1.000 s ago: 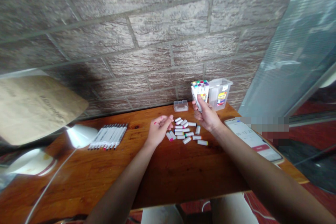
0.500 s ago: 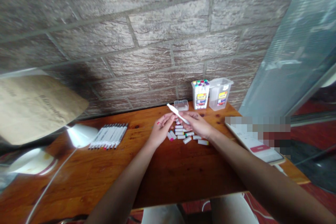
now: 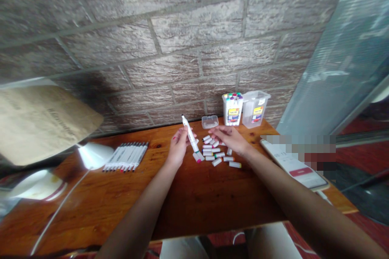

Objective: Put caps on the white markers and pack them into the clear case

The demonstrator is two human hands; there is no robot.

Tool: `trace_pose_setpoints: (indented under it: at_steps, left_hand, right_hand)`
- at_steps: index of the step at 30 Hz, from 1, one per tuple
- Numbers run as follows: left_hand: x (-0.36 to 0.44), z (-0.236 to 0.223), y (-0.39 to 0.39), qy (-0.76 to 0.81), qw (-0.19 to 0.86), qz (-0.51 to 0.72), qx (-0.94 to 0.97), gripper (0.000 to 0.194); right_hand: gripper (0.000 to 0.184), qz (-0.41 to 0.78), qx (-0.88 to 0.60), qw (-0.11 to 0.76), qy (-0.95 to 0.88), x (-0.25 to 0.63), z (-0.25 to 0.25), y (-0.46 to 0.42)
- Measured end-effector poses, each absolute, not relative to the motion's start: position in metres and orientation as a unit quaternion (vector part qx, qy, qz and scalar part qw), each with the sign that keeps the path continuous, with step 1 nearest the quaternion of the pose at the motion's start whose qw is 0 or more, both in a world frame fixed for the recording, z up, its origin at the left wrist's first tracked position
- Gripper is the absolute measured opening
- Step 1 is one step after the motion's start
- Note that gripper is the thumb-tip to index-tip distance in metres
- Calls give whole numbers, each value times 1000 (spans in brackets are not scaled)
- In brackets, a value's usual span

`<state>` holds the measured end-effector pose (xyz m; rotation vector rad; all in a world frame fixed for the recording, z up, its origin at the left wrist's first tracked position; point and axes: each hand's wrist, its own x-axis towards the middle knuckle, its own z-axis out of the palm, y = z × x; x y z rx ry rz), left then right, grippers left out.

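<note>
A white marker pen [image 3: 190, 132] with a dark tip at its upper end is held tilted in my left hand [image 3: 178, 147], the thumb pressed along its barrel. Its lower end comes down over the loose caps beside that hand. My right hand [image 3: 229, 139] hovers just above the pile of white marker caps [image 3: 209, 149], fingers bent and loosely apart, with nothing visible in them. Coloured ends show on several caps, such as a magenta one [image 3: 198, 160] and a yellow-ended one [image 3: 235, 164]. Pink stains mark my left hand.
Uncapped white markers [image 3: 126, 157] lie in a row at left, near a white lamp [image 3: 94, 156] and a paper bag [image 3: 45, 117]. Behind stand a filled marker box [image 3: 232, 111], a clear plastic box [image 3: 255, 109] and a small clear tray [image 3: 209, 121]. A phone [image 3: 296, 166] lies at right.
The marker has moved left and turned more upright, now in my left hand alone. My right hand has come away from it to the caps.
</note>
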<state>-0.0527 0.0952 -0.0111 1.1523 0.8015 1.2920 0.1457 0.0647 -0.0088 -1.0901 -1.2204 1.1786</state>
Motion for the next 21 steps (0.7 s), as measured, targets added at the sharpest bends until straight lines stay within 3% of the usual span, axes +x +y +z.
trace_pose_setpoints:
  at_steps: [4,8,21]
  left_hand:
    - [-57,-9,98,354,538,576,504,47]
    - [-55,-7,95,367,521,567,521,50]
    - [-54,-9,94,411,511,548,519,48]
  right_hand:
    - [21,365,-521,550,-541,160,-16,74]
    - [13,224,-606,469,-602,163,-20,74]
    - [20,228,-600,408,-649,165,-32,78]
